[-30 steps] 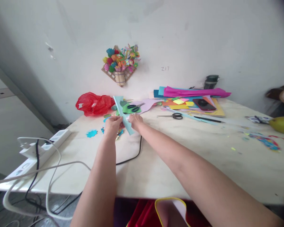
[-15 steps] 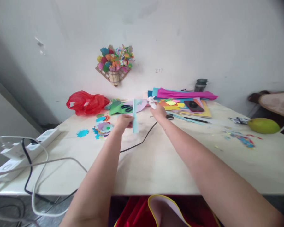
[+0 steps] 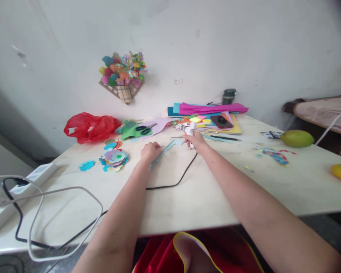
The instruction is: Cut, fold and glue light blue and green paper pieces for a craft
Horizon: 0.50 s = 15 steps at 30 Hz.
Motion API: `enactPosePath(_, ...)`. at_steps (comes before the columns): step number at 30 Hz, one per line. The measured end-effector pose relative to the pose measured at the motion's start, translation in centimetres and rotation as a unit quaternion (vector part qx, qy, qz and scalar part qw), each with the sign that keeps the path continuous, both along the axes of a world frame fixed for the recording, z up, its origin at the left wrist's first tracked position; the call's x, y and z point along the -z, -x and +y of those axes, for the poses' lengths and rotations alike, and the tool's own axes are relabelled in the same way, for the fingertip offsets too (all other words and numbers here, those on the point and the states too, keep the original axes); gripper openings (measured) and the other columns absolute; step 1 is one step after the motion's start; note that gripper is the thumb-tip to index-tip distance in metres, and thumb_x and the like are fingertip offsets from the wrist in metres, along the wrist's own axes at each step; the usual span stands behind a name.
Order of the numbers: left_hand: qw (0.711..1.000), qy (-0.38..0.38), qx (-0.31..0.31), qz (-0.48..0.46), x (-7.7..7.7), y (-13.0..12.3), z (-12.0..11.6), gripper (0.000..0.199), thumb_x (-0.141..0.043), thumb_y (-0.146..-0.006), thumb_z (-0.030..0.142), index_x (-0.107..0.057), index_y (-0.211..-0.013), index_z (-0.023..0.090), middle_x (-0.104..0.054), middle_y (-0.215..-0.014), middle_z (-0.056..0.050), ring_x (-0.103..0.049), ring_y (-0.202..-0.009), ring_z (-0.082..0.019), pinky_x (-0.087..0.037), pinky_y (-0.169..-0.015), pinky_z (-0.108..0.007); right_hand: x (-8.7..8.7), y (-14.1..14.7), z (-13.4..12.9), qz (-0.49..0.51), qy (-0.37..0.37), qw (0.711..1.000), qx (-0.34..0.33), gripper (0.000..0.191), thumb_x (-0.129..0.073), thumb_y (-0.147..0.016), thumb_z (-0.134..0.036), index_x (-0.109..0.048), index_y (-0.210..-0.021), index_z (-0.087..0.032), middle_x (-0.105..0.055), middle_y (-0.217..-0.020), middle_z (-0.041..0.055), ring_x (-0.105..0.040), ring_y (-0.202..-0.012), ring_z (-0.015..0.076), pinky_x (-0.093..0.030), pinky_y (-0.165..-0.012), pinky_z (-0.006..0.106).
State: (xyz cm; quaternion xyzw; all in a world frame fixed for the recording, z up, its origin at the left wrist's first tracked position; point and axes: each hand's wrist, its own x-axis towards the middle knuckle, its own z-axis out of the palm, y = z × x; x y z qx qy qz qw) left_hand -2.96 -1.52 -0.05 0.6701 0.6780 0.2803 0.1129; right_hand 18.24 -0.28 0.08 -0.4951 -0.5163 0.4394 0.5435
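Observation:
My left hand [image 3: 151, 151] is closed on a light blue paper strip [image 3: 167, 149], which slants away over the table. In my right hand [image 3: 197, 141] is a white hot glue gun [image 3: 190, 131], gripped by its handle with the nozzle toward the left. Its black cord [image 3: 170, 185] curves down and left across the table, passing behind my left forearm. A metal blade [image 3: 175, 137] shows just left of the glue gun; its handle is hidden. Black-handled scissors [image 3: 143, 130] lie on green and lilac sheets [image 3: 156, 127] beyond my left hand.
Paper flower shapes [image 3: 114, 157] lie left of my hands, with a red plastic bag [image 3: 92, 127] behind. Coloured sheets [image 3: 210, 110], a phone [image 3: 221, 121] and a black pen [image 3: 224, 138] are at the back right. A power strip [image 3: 34, 182] and cables lie left; a green mango [image 3: 297, 138] sits right.
The glue gun has come nearer and now shows clearly in my right hand. The blue strip has swung from upright to slanting low over the table. The view has turned right.

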Motion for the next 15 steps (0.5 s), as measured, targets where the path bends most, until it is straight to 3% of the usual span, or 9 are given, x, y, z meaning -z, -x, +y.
enactPosePath(3, 0.999, -0.023, 0.009, 0.024, 0.59, -0.43, -0.26, 0.016, -0.061, -0.064, 0.035, -0.068, -0.073, 0.024, -0.063, -0.089, -0.007, -0.052, -0.091, -0.023, -0.039, -0.077, -0.029, -0.24, -0.19, -0.22, -0.010, 0.031, 0.999, -0.005, 0.018, -0.062, -0.068, -0.028, -0.051, -0.073, -0.015, -0.055, -0.049, -0.0023, -0.042, -0.031, 0.0064, -0.029, -0.028, 0.018)
enactPosePath(8, 0.986, -0.060, 0.020, 0.157, 0.76, -0.83, -0.58, 0.021, -0.049, -0.073, 0.029, -0.069, -0.077, 0.025, -0.063, -0.092, -0.004, -0.054, -0.091, -0.020, -0.042, -0.073, -0.027, -0.21, -0.49, -0.44, -0.041, 0.065, 0.996, -0.040, 0.019, -0.061, -0.072, -0.031, -0.055, -0.076, -0.014, -0.057, -0.050, -0.0007, -0.042, -0.031, 0.0057, -0.029, -0.028, 0.017)
enactPosePath(15, 0.985, -0.051, 0.006, 0.164, 1.09, -0.58, -0.22, 0.022, -0.047, -0.074, 0.030, -0.068, -0.081, 0.026, -0.064, -0.094, -0.001, -0.057, -0.088, -0.019, -0.044, -0.071, -0.027, -0.46, -0.74, -0.49, -0.094, 0.093, 0.989, -0.064, 0.029, -0.060, -0.073, -0.042, -0.055, -0.075, -0.013, -0.058, -0.050, 0.0014, -0.042, -0.032, 0.0058, -0.028, -0.029, 0.017)
